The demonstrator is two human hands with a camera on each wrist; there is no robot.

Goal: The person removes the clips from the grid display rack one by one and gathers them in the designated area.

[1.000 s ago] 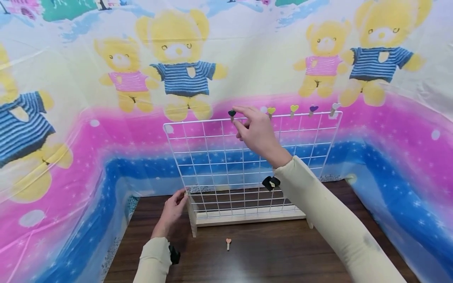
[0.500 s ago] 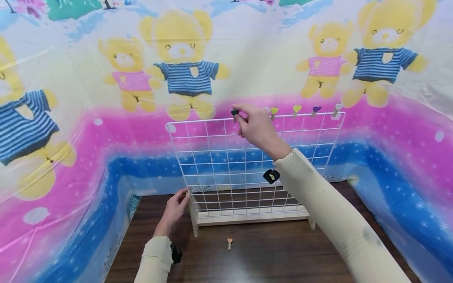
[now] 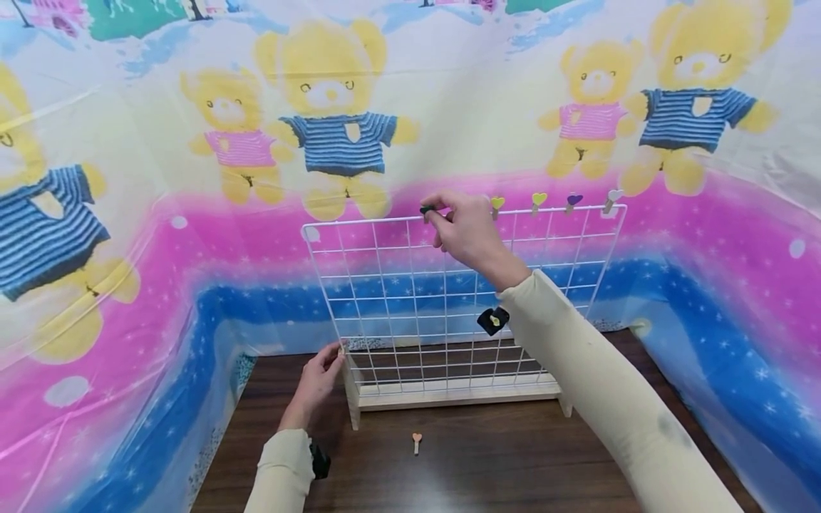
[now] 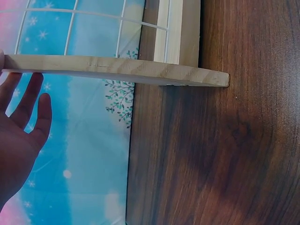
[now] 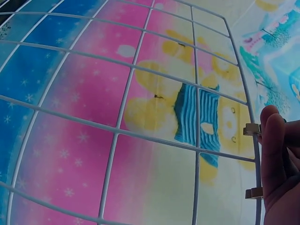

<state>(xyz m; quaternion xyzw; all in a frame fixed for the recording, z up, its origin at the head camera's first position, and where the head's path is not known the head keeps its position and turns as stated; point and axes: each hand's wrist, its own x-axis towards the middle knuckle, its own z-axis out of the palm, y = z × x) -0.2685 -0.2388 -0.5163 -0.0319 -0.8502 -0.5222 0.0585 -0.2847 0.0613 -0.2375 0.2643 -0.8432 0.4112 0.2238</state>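
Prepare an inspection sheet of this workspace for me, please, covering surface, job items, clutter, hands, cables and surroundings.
Surface: dark wooden table, an orange clip lying on it.
Job items: white wire grid standing in a wooden stand; two yellow clips, a purple clip and a white clip along its top bar; a dark green clip at that bar.
Clutter: nothing seen.
Hands: right hand pinches the dark green clip; left hand touches the stand's left post, grip unclear.
Cables: nothing seen.
Surroundings: bear-print cloth behind and at both sides.
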